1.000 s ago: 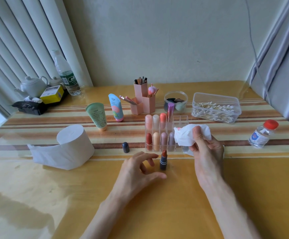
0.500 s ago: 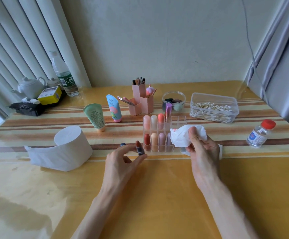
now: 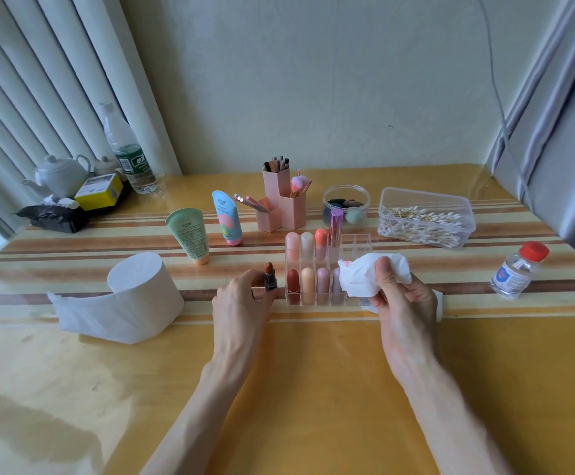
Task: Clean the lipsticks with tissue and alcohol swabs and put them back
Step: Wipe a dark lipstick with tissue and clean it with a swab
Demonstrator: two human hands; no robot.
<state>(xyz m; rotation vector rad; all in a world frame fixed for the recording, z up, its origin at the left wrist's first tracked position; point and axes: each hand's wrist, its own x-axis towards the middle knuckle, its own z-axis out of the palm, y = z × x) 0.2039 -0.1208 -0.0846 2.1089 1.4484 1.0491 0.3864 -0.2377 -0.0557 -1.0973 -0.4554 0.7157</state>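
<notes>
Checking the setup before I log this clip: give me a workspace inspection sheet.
Surface: glossy yellow table, striped runner.
Job's things: uncapped lipstick, stained tissue, organiser of lipsticks, swab box, red-capped bottle, tissue roll.
Clutter: green tube, blue tube, brush holders, jar, teapot, water bottle.
Hands: left hand pinches lipstick; right hand grips tissue.
Cables: one thin cable on wall.
Surroundings: blinds left, curtain right.

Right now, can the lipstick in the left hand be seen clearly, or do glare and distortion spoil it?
Head view: the uncapped lipstick in the left hand is sharp and evenly lit; head view, lower left: pale glare lies on the glossy table, away from it; head view, edges: the wide lens tilts the blinds and curtain.
</notes>
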